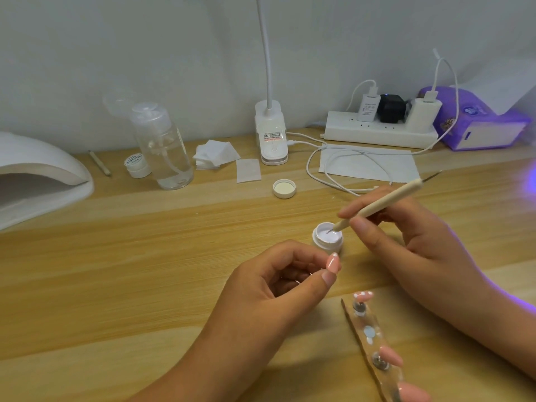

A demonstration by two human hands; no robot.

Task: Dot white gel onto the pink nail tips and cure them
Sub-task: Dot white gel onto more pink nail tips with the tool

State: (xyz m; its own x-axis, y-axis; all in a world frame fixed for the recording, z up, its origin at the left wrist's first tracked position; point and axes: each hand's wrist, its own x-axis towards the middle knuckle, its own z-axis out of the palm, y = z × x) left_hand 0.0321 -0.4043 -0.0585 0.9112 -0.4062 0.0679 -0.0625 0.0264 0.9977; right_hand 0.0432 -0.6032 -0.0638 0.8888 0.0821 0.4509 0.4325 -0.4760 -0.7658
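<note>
Right hand is curled round a dotting pen, pinching it like a pencil, with the tip dipped in the little open jar of white gel mid-table. Left hand is half closed, thumb and forefinger pinching one pink nail tip just in front of the jar. More pink tips sit on a clear strip near the front edge, and the nearest one is already dotted. The jar's lid lies further back, and the white curing lamp is far left.

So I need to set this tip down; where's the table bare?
Bare table lies left of the left hand, in front of the curing lamp. A smaller patch sits between lid and gel pot. The back, bottle to power strip, is crowded.
</note>
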